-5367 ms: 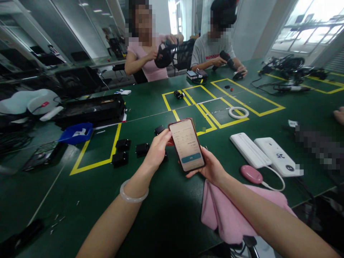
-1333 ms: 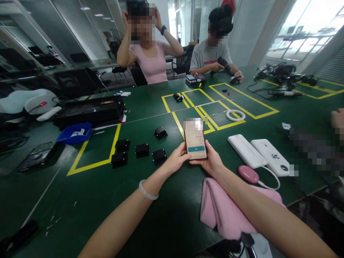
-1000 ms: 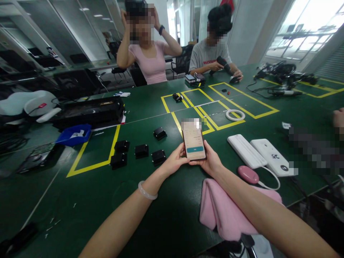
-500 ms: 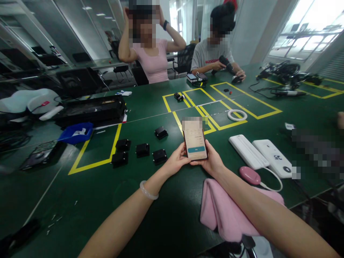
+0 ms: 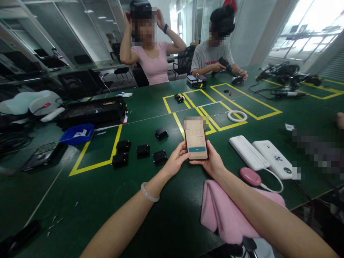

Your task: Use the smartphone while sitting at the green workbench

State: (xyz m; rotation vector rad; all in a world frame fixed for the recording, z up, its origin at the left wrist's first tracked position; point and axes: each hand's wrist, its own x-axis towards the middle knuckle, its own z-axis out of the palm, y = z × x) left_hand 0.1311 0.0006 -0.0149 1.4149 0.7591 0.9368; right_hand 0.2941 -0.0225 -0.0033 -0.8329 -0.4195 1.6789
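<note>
A smartphone with a lit screen is upright over the green table, held by both hands. My left hand grips its lower left edge, a pale bangle on that wrist. My right hand cups its lower right edge from behind. Several small black boxes lie on the table just left of my left hand. A pink cloth lies under my right forearm.
Two white flat devices and a pink oval gadget on a cable lie to the right. A white ring sits among yellow tape outlines. A blue tray and a long black case are at left. Two persons sit across.
Since 5.4 s ago the phone has moved farther from me and stands lower, with both hands now at its bottom edge. The person opposite in pink has raised both hands to the head.
</note>
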